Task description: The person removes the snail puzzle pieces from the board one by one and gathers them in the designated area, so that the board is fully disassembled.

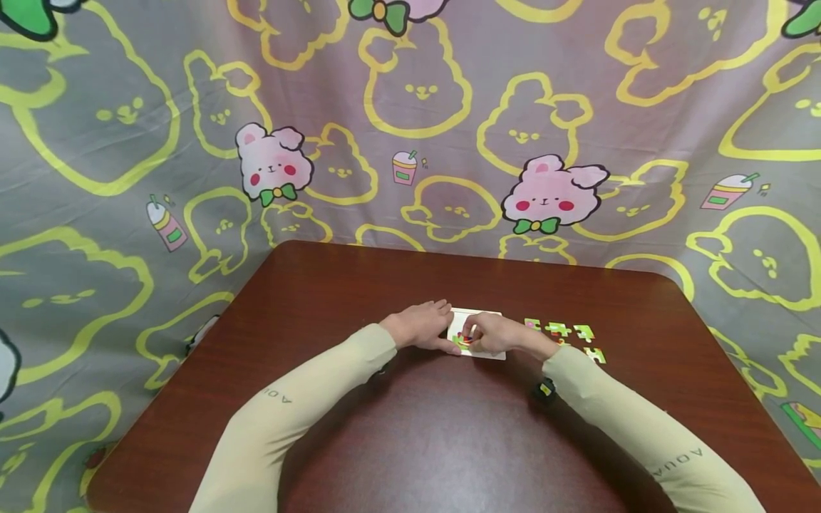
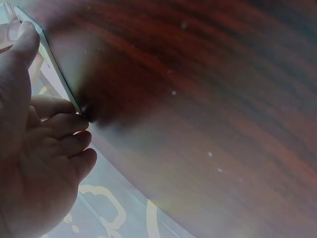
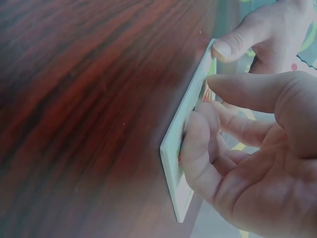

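A thin white puzzle board (image 1: 457, 318) lies flat on the table, with a raised border. My left hand (image 1: 423, 325) holds it along its left side, the thumb on the near corner and the other fingers at the far end of that edge. Over the middle of the board, my right hand (image 1: 492, 333) pinches a small colourful puzzle piece (image 1: 465, 340) down at the surface; fingers cover much of it. In the right wrist view, the thumb and curled fingers of the right hand (image 3: 247, 144) stand close against the board (image 3: 171, 158).
Several loose green jigsaw pieces (image 1: 584, 332) lie to the right of the board, partly behind the right forearm. The dark brown table (image 1: 410, 427) has rounded far corners. A patterned curtain (image 1: 359, 171) hangs behind and on both sides.
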Available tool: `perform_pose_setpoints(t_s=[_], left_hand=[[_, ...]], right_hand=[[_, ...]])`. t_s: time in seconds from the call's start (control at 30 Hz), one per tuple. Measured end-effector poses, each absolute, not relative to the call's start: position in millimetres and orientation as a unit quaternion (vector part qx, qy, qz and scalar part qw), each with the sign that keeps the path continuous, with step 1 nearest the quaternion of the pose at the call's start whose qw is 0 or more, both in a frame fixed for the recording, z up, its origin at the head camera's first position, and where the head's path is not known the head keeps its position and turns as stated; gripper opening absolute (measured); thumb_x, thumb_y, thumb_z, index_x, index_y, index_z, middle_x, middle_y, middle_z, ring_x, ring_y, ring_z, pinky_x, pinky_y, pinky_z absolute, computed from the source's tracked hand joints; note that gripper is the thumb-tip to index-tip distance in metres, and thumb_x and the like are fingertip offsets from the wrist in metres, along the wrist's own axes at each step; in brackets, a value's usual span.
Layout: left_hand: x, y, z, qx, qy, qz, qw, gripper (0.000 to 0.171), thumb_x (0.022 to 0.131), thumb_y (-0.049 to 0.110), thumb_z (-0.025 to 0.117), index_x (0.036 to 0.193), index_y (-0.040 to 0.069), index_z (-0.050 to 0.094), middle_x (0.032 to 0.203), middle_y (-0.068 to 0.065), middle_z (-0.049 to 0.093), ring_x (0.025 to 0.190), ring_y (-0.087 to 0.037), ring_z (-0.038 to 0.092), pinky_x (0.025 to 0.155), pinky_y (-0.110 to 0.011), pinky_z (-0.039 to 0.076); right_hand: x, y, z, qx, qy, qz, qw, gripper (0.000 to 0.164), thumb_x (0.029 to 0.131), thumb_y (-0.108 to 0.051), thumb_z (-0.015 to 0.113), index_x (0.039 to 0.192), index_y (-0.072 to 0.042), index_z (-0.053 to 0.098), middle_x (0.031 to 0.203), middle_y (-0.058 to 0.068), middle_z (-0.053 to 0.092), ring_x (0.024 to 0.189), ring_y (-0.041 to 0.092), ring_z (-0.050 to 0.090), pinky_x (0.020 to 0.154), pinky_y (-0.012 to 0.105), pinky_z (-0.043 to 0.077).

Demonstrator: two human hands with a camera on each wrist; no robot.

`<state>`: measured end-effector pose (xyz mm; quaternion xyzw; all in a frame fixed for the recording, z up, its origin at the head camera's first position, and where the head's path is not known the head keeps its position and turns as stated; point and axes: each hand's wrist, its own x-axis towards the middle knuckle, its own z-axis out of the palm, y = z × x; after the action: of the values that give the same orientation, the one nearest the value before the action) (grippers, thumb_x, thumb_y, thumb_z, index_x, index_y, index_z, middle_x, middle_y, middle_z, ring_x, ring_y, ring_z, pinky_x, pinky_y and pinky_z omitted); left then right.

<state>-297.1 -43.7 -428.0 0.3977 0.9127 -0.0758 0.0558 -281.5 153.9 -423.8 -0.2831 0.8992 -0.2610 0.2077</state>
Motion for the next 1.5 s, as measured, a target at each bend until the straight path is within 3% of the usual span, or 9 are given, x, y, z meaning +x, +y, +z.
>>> perform_pose_setpoints(t_s=[0.47, 0.77, 0.87, 1.03, 1.17, 1.37, 1.5], left_hand=[[-298, -43, -428, 0.391, 0.915, -0.075, 0.066, 0.083, 0.089, 0.072, 0.049, 0.138, 0.005, 0.052, 0.154, -0.018, 0.041, 0.146, -0.031, 0.034, 0.121, -0.040, 0.030], [-298, -42, -428, 0.390, 0.915, -0.068, 0.074, 0.085, 0.089, 0.071, 0.050, 0.142, 0.004, 0.049, 0.155, -0.019, 0.039, 0.147, -0.030, 0.032, 0.122, -0.039, 0.030], [-298, -42, -428, 0.386, 0.917, -0.069, 0.078, 0.088, 0.088, 0.072, 0.050, 0.144, 0.004, 0.047, 0.155, -0.019, 0.038, 0.148, -0.030, 0.031, 0.122, -0.039, 0.029], [-298, -43, -427, 0.386, 0.917, -0.068, 0.078, 0.087, 0.088, 0.072, 0.050, 0.142, 0.004, 0.049, 0.155, -0.019, 0.039, 0.147, -0.030, 0.032, 0.122, -0.040, 0.030], [-298, -43, -428, 0.394, 0.914, -0.070, 0.073, 0.084, 0.088, 0.071, 0.050, 0.138, 0.004, 0.052, 0.153, -0.018, 0.041, 0.146, -0.030, 0.035, 0.121, -0.040, 0.032], [-298, -43, -428, 0.384, 0.917, -0.070, 0.085, 0.087, 0.089, 0.072, 0.049, 0.143, 0.004, 0.047, 0.156, -0.018, 0.037, 0.148, -0.030, 0.030, 0.122, -0.039, 0.029], [-299, -43, -428, 0.381, 0.918, -0.072, 0.085, 0.087, 0.089, 0.072, 0.048, 0.143, 0.005, 0.047, 0.156, -0.018, 0.036, 0.149, -0.030, 0.030, 0.122, -0.039, 0.028]], right_hand=[[-282, 153, -425, -0.261, 0.898, -0.284, 0.211, 0.009, 0.091, -0.001, 0.060, 0.100, 0.001, 0.058, 0.082, 0.008, 0.068, 0.055, 0.009, 0.052, 0.047, 0.019, 0.045], [-280, 149, -423, -0.245, 0.910, -0.268, 0.198, 0.008, 0.090, -0.003, 0.060, 0.098, -0.001, 0.058, 0.068, 0.001, 0.056, 0.046, 0.008, 0.046, 0.042, 0.017, 0.041], [-280, 147, -421, -0.241, 0.912, -0.262, 0.202, 0.008, 0.090, -0.003, 0.062, 0.097, -0.001, 0.057, 0.072, 0.003, 0.060, 0.047, 0.008, 0.047, 0.041, 0.018, 0.041], [-281, 146, -425, -0.252, 0.918, -0.249, 0.179, 0.008, 0.088, -0.004, 0.065, 0.094, -0.002, 0.060, 0.079, 0.005, 0.066, 0.058, 0.008, 0.052, 0.050, 0.018, 0.044], [-283, 147, -429, -0.257, 0.920, -0.252, 0.153, 0.007, 0.086, -0.005, 0.068, 0.089, -0.002, 0.063, 0.074, 0.002, 0.061, 0.061, 0.007, 0.051, 0.054, 0.018, 0.041], [-286, 149, -433, -0.217, 0.901, -0.314, 0.203, 0.007, 0.090, -0.004, 0.065, 0.089, -0.002, 0.059, 0.065, 0.001, 0.056, 0.044, 0.010, 0.051, 0.041, 0.022, 0.047], [-288, 151, -434, -0.210, 0.886, -0.346, 0.224, 0.005, 0.093, -0.003, 0.061, 0.090, -0.001, 0.058, 0.068, 0.005, 0.059, 0.046, 0.012, 0.055, 0.044, 0.026, 0.052]])
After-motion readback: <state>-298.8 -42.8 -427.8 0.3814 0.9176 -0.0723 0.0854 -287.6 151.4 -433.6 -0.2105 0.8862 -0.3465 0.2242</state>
